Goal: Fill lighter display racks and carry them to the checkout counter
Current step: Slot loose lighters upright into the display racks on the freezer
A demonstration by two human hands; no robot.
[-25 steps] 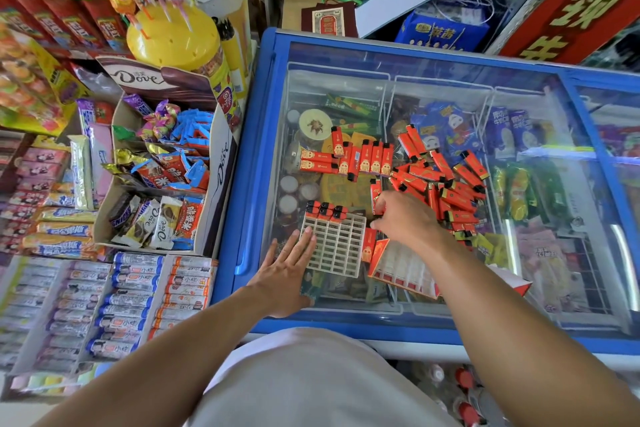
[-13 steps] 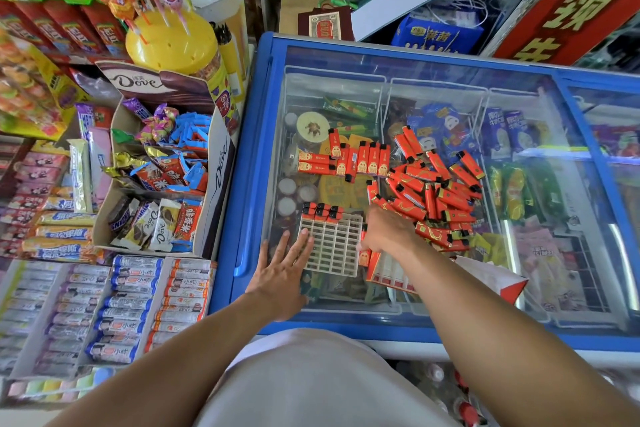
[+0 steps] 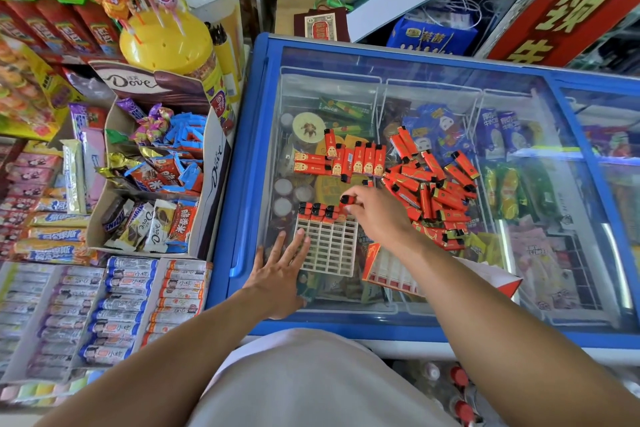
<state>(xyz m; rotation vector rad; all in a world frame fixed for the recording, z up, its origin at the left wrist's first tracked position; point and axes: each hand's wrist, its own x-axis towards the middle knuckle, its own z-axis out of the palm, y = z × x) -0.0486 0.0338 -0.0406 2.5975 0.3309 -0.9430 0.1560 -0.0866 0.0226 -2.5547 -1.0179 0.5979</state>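
Head view: a blue-framed freezer [image 3: 242, 163] with a glass lid fills the middle, and everything below is placed against it. On its glass, near the front left corner, lies a white rack [image 3: 329, 246] of small open slots; three red lighters [image 3: 317, 212] stand in the rack's far row. Right of the rack a red tray [image 3: 384, 274] rests on the glass, partly under the right forearm. Farther back and to the right, a loose heap [image 3: 436, 191] of red lighters sprawls across the lid.

Both arms reach forward from the bottom edge. The left hand [image 3: 280, 274] lies flat on the glass, fingers straight and spread, fingertips touching the rack's left edge, holding nothing. The right hand [image 3: 377, 215] hovers over the rack's far right corner, wrist bent down, thumb and fingers pinching one lighter [image 3: 347, 200] by its body, black cap pointing left.
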